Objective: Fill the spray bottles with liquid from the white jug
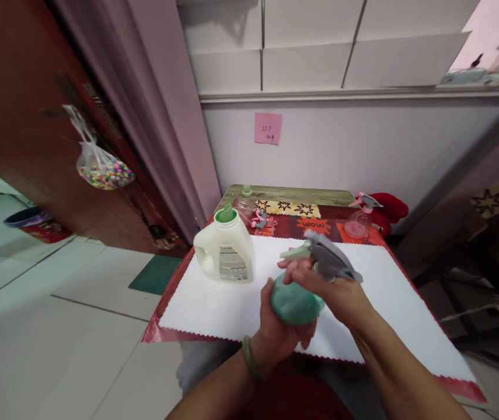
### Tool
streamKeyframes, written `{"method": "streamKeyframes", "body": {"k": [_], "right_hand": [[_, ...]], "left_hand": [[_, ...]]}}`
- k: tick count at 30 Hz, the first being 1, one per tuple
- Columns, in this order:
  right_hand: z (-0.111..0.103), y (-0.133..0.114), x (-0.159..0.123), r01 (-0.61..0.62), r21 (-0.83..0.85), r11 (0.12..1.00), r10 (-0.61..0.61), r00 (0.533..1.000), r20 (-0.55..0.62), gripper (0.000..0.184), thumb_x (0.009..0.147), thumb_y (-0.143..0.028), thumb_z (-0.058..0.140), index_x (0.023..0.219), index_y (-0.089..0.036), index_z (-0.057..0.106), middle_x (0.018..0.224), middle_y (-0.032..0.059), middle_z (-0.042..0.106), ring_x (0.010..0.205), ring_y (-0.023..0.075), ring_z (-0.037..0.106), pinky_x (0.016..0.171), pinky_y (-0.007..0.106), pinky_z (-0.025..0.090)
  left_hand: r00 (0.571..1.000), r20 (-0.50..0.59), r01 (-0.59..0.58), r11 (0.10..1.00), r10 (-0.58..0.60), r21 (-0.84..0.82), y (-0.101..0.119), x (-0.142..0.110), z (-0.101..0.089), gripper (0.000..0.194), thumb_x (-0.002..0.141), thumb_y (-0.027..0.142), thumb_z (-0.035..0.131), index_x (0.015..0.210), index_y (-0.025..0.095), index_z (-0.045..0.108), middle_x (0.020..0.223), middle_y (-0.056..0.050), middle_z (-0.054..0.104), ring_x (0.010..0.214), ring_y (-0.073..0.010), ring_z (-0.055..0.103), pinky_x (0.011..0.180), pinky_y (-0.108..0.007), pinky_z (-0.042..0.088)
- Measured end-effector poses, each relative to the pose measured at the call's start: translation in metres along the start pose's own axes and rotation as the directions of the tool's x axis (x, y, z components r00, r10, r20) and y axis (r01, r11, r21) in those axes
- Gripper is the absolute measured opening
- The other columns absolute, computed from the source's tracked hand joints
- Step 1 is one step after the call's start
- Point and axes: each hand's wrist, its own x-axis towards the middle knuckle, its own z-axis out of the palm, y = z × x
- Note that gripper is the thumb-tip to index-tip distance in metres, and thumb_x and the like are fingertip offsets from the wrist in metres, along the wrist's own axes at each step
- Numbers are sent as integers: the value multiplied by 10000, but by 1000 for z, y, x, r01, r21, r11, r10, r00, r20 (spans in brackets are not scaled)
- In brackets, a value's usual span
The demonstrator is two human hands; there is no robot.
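Above the table I hold a green spray bottle (295, 303) with a grey spray head (328, 256) and a pale green trigger. My left hand (271, 326), with a bangle at its wrist, cups the round body from below and the side. Around the neck, just under the head, the fingers of my right hand (319, 286) are closed. The bottle is tilted. Left of it, a white jug (231, 256) with a handle and a printed label stands upright, its green spout (226, 214) uncapped.
A second spray bottle (358, 224) with a pink base stands at the back right. Another clear and pink one (244, 210) lies behind the jug. A small green cap (246, 190) sits at the table's far edge. A white mat (214, 312) covers the red cloth.
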Motion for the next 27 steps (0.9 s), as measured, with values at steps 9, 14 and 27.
{"method": "streamKeyframes", "body": {"k": [9, 14, 27], "right_hand": [[24, 9, 8, 4, 30, 1000, 6, 942, -335, 328, 816, -496, 800, 681, -221, 682, 730, 31, 739, 885, 259, 754, 819, 382, 601], [33, 7, 10, 26, -33, 999, -36, 931, -363, 334, 821, -529, 775, 704, -221, 720, 798, 53, 768, 903, 269, 745, 774, 373, 592], [33, 12, 9, 6, 3, 1000, -4, 925, -381, 380, 796, -572, 785, 712, -223, 663, 707, 23, 725, 750, 226, 709, 729, 351, 566]], "left_hand": [[993, 111, -46, 995, 36, 88, 33, -30, -3, 808, 795, 665, 736, 1456, 231, 564, 1437, -156, 617, 1287, -365, 582, 1041, -524, 486], [985, 11, -173, 978, 173, 121, 34, -33, -10, 623, 815, 402, 780, 1392, 237, 612, 1226, -98, 717, 1003, -246, 698, 811, -330, 568], [985, 55, -173, 967, 165, 188, 32, -39, -4, 668, 768, 297, 833, 1399, 270, 613, 1386, -95, 652, 1185, -280, 637, 967, -397, 530]]}}
